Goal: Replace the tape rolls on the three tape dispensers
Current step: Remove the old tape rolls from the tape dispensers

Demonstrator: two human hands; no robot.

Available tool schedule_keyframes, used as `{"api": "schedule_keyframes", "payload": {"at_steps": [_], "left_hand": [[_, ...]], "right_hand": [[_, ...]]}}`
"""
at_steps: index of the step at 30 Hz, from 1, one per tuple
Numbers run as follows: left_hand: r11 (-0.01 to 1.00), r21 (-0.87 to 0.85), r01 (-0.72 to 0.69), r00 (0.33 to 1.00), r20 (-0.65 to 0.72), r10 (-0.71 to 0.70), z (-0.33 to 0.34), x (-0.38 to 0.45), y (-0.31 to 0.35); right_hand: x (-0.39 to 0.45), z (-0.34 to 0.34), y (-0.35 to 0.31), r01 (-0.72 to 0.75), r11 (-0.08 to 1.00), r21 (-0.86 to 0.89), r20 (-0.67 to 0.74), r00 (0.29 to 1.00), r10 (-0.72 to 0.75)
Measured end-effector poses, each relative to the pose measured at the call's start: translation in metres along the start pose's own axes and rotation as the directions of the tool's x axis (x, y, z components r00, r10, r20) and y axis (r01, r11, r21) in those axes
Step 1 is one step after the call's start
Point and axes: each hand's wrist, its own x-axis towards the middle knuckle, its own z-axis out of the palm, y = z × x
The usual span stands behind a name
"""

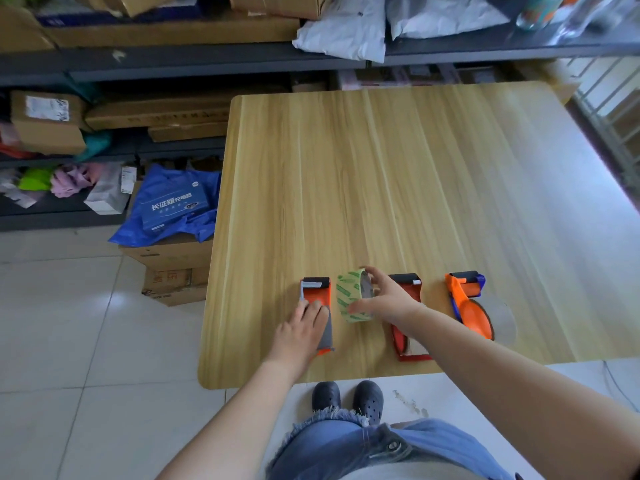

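Hands work at the near edge of a light wooden table [398, 174], where three tape dispensers lie in a row. The left hand [304, 323] lies flat on the leftmost dispenser [317, 294], an orange one with a grey side and a black roller end pointing away from the person; the fingers are straight and press down on its body. Just right of it, the right hand [384, 299] grips a tape roll [351, 296] printed in green and pale yellow, thumb on the near lower rim and fingers curled over the far upper rim. The roll stands on edge with its open core turned to the right, between the leftmost dispenser and the middle one; whether it touches the tabletop cannot be told.

The middle dispenser [408, 320] is red with a black front end, and the right forearm crosses over it and hides its centre. The rightmost dispenser [467, 303], orange with a blue part near its front, lies on its side well apart from the hands, and a clear tape roll [500, 317] sits on it.

Below the table edge the person's denim shorts [381, 448] and dark clogs [348, 398] show above a white tiled floor [69, 341]. Left of the table, a blue bag [173, 202] rests on stacked cardboard boxes [173, 268], and dark shelves [173, 60] behind hold more cartons and white parcels [346, 32].
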Motion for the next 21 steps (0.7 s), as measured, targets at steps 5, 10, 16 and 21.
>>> {"api": "schedule_keyframes", "payload": {"at_steps": [5, 10, 16, 21], "left_hand": [[0.994, 0.002, -0.109, 0.991, -0.081, 0.108, 0.009, 0.005, -0.003], [0.988, -0.037, -0.148, 0.988, 0.03, 0.149, 0.001, 0.011, -0.005], [0.983, -0.163, -0.087, 0.994, 0.049, 0.096, -0.004, 0.017, -0.004], [0.967, -0.249, -0.05, 0.995, 0.067, 0.069, -0.01, 0.03, -0.001]], "right_hand": [[0.024, -0.002, -0.021, 0.09, 0.928, -0.362, -0.074, 0.989, -0.125], [0.057, -0.001, -0.036, 0.085, 0.698, -0.711, -0.041, 0.986, -0.163], [0.093, -0.002, -0.031, 0.012, 0.457, -0.889, -0.057, 0.989, -0.137], [0.105, -0.01, -0.024, 0.067, 0.452, -0.89, 0.002, 0.99, -0.144]]}}
